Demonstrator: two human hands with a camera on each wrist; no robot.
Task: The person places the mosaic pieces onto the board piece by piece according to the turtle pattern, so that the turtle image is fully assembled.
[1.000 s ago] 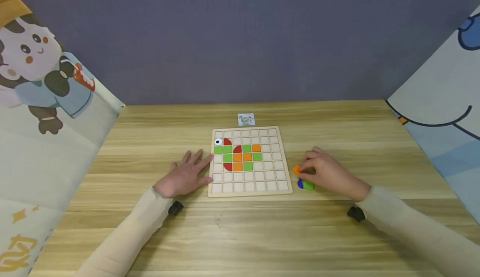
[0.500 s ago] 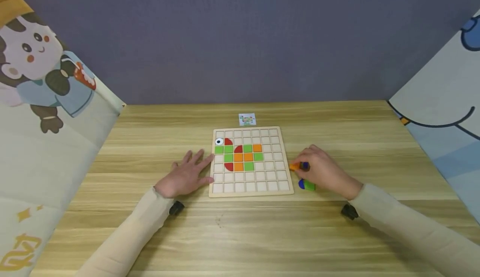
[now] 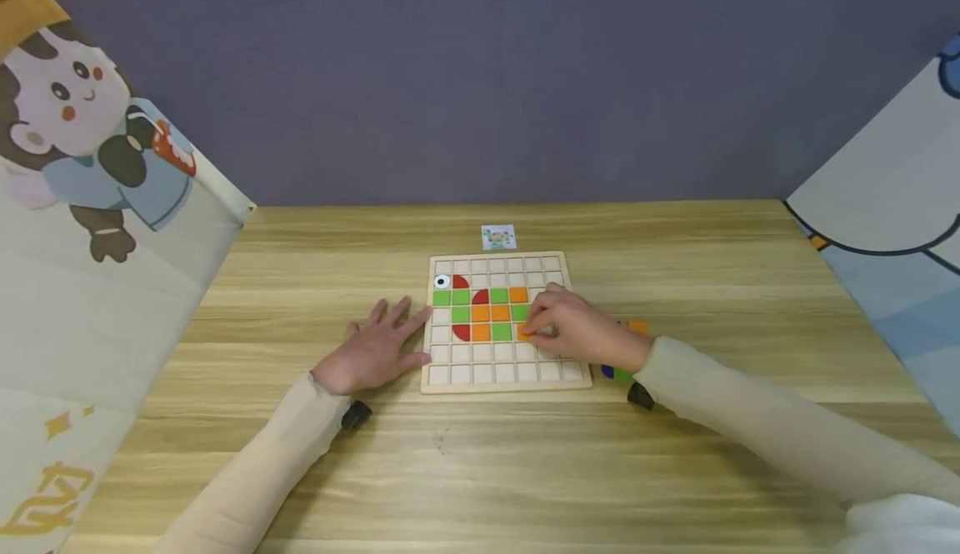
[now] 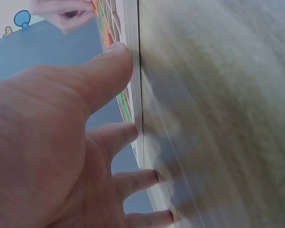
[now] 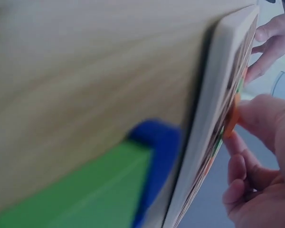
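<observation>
A square wooden grid board lies on the table with red, green and orange tiles and a round eye tile set in its cells. My right hand is over the board's right part and pinches an orange square tile between thumb and fingertips. In the head view this tile sits at the cell right of the lowest green tile. My left hand lies with spread fingers at the left side, its thumb and index fingertip touching the board's edge, as the left wrist view also shows.
Right of the board, partly under my right wrist, lie loose tiles: a green one, a blue rounded one and an orange one. A small picture card lies behind the board. A dark panel stands at the table's back.
My right hand has picked up an orange tile from the loose tiles and carried it left onto the board. The left hand has stayed at the board's edge.
</observation>
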